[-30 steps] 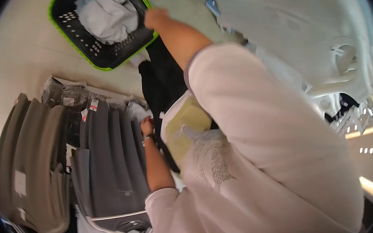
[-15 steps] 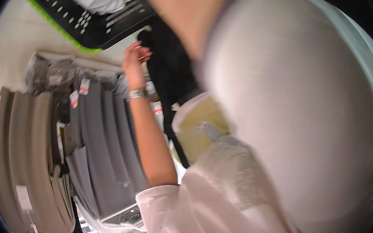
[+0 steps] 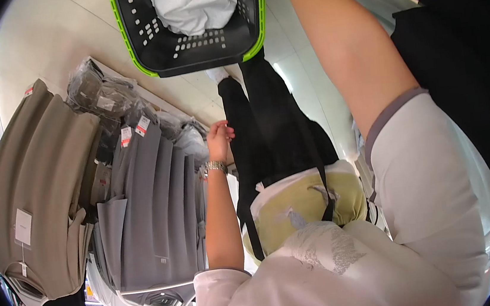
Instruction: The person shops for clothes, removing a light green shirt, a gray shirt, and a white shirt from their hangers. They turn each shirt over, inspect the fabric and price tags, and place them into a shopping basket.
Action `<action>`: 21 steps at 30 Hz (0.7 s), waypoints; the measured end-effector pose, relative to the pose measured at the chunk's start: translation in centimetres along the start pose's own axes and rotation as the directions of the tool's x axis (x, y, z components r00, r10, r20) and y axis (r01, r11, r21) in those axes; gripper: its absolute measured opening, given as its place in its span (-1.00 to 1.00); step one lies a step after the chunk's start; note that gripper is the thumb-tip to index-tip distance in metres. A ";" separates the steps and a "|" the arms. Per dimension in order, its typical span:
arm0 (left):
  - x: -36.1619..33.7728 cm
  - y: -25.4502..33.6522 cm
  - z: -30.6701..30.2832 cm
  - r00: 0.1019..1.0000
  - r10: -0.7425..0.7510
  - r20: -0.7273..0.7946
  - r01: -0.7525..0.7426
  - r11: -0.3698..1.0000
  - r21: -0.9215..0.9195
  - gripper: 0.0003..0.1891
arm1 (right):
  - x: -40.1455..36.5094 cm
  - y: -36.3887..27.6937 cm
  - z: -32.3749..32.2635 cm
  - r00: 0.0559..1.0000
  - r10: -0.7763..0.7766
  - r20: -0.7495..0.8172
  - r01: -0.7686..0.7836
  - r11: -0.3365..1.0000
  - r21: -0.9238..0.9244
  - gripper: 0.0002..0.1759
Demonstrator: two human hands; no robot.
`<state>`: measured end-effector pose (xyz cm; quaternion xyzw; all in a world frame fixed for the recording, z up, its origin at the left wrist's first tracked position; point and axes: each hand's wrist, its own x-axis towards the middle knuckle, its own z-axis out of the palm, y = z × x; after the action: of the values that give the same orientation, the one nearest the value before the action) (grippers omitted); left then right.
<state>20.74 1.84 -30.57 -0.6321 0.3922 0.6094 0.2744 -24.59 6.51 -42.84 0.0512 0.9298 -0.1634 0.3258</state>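
Observation:
My left hand [image 3: 219, 139], with a metal-band watch [image 3: 215, 167] on its wrist, hangs beside my black trousers [image 3: 249, 110]. Its fingers are loosely bent and a little apart, with nothing visible in them. To its left hang grey garments [image 3: 151, 222] with red-and-white tags, apart from the hand. My right arm [image 3: 341, 47] stretches up to the top edge, where the hand is out of view. Close to that forearm is a black shopping basket [image 3: 211, 58] with a bright green rim, holding white cloth [image 3: 197, 5].
Brown-grey garments [image 3: 26, 176] with a white tag hang at the far left. Plastic-wrapped packs [image 3: 98, 93] lie behind the racks, near the pale tiled floor [image 3: 59, 35]. A yellow-green bag [image 3: 286, 208] on black straps sits against my front. Something black [image 3: 457, 71] stands at the right.
The view has shifted, and the basket now shows more fully at top centre. My right arm, blurred and close before, is stretched forward. My left hand appears lower and further right.

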 end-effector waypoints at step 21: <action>-28.9 19.9 -4.0 -0.079 0.987 0.140 -0.625 -0.159 0.764 -0.45 | -26.0 8.7 -5.4 0.801 -0.598 0.004 0.444 0.600 0.665 -0.91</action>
<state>7.89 -7.59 0.98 -0.1771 0.9416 0.2451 -0.1482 -5.69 16.83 -25.02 -0.1365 0.7476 -0.5601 0.3299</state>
